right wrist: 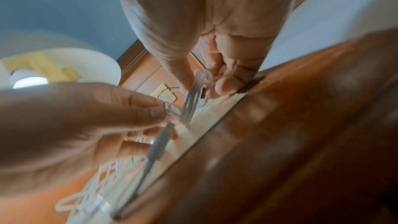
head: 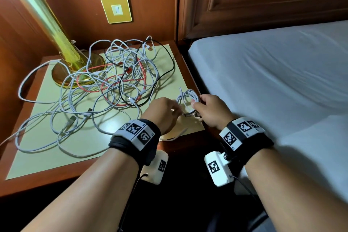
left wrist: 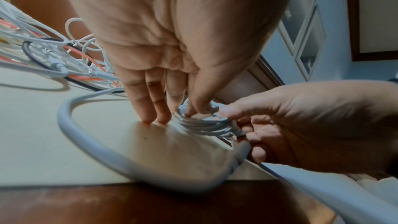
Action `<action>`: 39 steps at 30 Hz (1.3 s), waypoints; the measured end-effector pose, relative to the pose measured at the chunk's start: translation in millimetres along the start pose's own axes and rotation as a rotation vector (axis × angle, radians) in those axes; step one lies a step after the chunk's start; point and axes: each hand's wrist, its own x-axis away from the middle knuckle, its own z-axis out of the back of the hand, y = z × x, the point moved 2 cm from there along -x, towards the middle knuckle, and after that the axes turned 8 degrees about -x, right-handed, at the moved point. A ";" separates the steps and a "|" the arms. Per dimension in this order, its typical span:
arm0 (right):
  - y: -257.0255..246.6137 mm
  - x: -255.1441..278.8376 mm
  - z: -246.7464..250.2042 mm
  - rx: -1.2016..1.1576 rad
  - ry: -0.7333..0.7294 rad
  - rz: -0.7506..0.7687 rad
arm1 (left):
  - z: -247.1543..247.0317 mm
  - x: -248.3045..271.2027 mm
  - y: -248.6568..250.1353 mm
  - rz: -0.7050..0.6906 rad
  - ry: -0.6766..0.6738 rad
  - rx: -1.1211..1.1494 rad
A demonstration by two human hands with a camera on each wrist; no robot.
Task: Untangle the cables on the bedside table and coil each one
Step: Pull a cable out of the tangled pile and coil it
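Both hands hold a white coil point(head: 188, 102) at the bench's point(head: 43, 158) right front corner: left hand point(head: 163, 111) pinches it, right hand point(head: 211, 112) grips its rim. Tangled cables point(head: 105, 84) lie behind, beside the lamp point(head: 75, 66).

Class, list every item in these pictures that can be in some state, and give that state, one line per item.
White coil: wound into loops, held at the table's near right corner.
Right hand: grips the coil.
Left hand: pinches the coil.
Cable pile: tangled, white, red and black strands crossing.
Lamp: upright, cables draped over its base.
Bed: sheet on, slightly creased.
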 end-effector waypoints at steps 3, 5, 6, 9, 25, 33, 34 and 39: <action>-3.7 -1.0 6.8 -0.198 0.030 -0.004 | 10.1 1.9 3.2 0.028 0.110 0.165; -8.4 0.0 10.7 -0.336 0.033 0.008 | 16.2 3.8 5.9 0.082 0.187 0.287; -11.4 1.3 11.5 -0.397 0.028 0.015 | 16.7 3.9 6.5 0.109 0.203 0.380; -17.3 3.3 10.8 -0.461 0.034 0.049 | 14.5 4.4 8.8 0.177 0.185 0.783; -25.2 11.0 21.1 -0.469 0.107 0.114 | 22.3 5.2 23.2 0.142 0.018 0.946; -32.6 14.8 21.8 -0.516 0.090 0.110 | 24.2 9.1 17.3 0.037 0.089 0.674; -33.2 15.8 21.7 -0.522 0.085 0.105 | 24.1 9.0 16.0 0.022 0.090 0.633; -38.0 18.1 20.7 -0.575 0.068 0.094 | 25.9 8.7 12.2 0.003 0.170 0.477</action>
